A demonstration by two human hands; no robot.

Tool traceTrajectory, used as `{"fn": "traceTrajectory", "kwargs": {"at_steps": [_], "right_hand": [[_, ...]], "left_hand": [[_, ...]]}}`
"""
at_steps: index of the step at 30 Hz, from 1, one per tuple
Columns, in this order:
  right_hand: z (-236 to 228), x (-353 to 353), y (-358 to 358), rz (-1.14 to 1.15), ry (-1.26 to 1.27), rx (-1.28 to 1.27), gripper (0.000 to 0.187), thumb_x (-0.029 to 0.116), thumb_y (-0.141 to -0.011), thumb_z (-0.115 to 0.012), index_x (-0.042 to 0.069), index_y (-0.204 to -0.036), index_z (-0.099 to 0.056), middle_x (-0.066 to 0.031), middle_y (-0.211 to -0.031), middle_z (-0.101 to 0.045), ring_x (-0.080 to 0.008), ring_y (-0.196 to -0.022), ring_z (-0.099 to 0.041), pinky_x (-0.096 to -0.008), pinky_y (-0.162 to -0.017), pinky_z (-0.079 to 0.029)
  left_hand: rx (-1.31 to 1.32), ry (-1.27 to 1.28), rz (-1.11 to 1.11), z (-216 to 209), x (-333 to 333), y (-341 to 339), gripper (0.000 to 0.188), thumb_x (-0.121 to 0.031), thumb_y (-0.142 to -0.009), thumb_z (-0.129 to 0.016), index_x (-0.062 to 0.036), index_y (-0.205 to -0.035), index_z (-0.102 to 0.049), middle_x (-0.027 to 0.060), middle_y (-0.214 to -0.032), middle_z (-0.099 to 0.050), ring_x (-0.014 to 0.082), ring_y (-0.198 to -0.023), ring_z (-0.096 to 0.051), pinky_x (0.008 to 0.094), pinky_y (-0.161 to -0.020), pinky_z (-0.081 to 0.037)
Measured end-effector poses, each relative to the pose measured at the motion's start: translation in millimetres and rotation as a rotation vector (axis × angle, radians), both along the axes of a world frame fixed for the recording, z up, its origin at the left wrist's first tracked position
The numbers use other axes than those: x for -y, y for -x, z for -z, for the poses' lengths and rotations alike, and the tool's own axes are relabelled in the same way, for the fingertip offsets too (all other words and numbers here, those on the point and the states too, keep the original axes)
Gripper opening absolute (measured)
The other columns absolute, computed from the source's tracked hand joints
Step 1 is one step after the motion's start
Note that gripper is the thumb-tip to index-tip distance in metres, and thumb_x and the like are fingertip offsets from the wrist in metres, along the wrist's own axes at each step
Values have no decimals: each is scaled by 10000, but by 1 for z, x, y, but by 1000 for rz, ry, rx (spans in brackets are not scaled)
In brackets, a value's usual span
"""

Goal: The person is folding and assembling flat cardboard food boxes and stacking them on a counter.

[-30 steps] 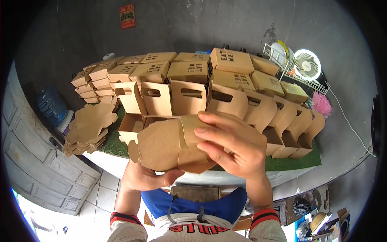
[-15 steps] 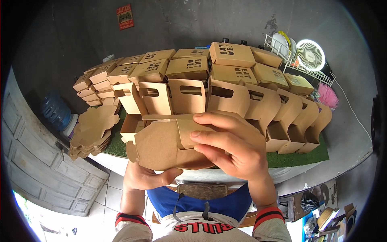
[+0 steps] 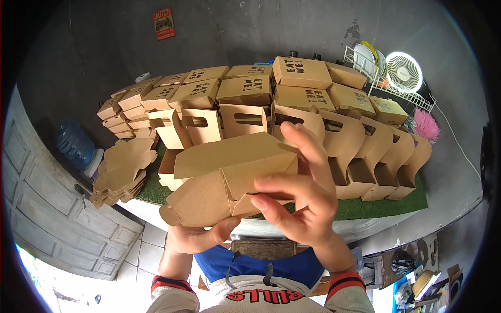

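A partly folded brown cardboard box [image 3: 201, 195] is held up in front of me, tilted, with one end panel still spread out to the left. My left hand [image 3: 201, 241] grips it from below; its thumb lies along the near edge and the other fingers are hidden under the cardboard. At the box's right end, my right hand [image 3: 310, 203] has its thumb and fingers bent around the folded corner and flap. Just beyond stands a row of brown carry boxes with cut-out handles [image 3: 245, 120], their lower parts partly hidden by the held one.
Stacked flat-lidded boxes [image 3: 242, 88] with dark lettering line the back. Unfolded cardboard blanks [image 3: 122, 161] are piled at the left on a green mat [image 3: 365, 208]. A dish rack [image 3: 402, 94], a round fan [image 3: 403, 72] and a pink duster [image 3: 425, 124] are at the back right.
The long back panel of the box has come up into view, and the box is tilted more. My right fingers have spread and shifted from its top face to around its right end.
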State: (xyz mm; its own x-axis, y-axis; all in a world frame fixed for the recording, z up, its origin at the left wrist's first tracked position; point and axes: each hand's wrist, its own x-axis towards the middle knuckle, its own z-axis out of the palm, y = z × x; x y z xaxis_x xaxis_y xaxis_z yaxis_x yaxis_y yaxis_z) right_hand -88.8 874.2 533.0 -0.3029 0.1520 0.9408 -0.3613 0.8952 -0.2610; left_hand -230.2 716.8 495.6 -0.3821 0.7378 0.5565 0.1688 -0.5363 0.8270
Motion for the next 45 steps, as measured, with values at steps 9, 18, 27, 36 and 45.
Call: {"fn": "traceTrajectory", "kwargs": {"at_steps": [9, 18, 27, 36, 45], "right_hand": [[34, 26, 1, -24, 441, -18, 204, 124, -768, -801, 33, -879, -656, -324, -1488, -340, -379, -1319, -457, -416, -1016, -407], [47, 30, -8, -221, 608, -129, 156, -12, -713, -710, 39, -802, -592, -300, -1520, -285, -311, -1357, -411, -397, -1032, -389], [55, 29, -19, -422, 805, -78, 160, -73, -677, -666, 24, -762, -571, -298, -1517, -311, -287, -1350, -427, -345, -974, -423], [68, 11, -8, -277, 613, -152, 269, 52, -740, -811, 12, -950, -647, -279, -1511, -327, -336, -1401, -369, -426, -1044, -404], [54, 5, -36, 329, -181, -26, 418, 338, -747, -783, 234, -1138, -679, -69, -1439, -494, -283, -1357, -372, -514, -992, -391]], "left_hand": [[-134, -89, -101, 13, -13, -11, 779, -21, -634, -828, 59, -1328, -483, 167, -1232, -612, 277, -1122, -615, 398, -950, -518], [-122, 3, -251, 15, -12, -31, 644, -66, -676, -835, 62, -1247, -562, 157, -1150, -654, 242, -1040, -639, 358, -901, -524], [-50, 49, -180, 33, -18, -30, 687, -81, -669, -843, 62, -1270, -542, 166, -1182, -636, 262, -1063, -625, 376, -925, -515], [-83, 6, -458, 20, -25, -42, 838, -66, -609, -856, 52, -1346, -474, 170, -1271, -574, 274, -1117, -585, 401, -979, -492], [-13, -45, -376, 12, -18, -36, 831, -86, -629, -717, 112, -1374, -405, 208, -1331, -503, 297, -1207, -523, 411, -1077, -385]]}}
